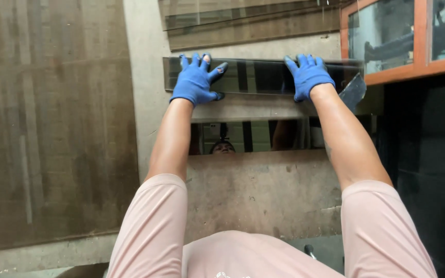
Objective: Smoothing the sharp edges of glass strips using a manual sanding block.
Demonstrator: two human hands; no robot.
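two gloved hands, left hand (pixel 195 80) and right hand (pixel 309 76), fingers wrapped over glass strip (pixel 256 77) top edge; looks stiff, fragile, sharp-edged, grip ends.

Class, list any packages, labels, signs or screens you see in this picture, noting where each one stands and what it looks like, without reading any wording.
None in view: no package, label, sign or screen shows.
Nearest to them are only glass things: a long dark glass strip held by the blue-gloved left hand and right hand, and a wood-framed glass cabinet at the upper right.
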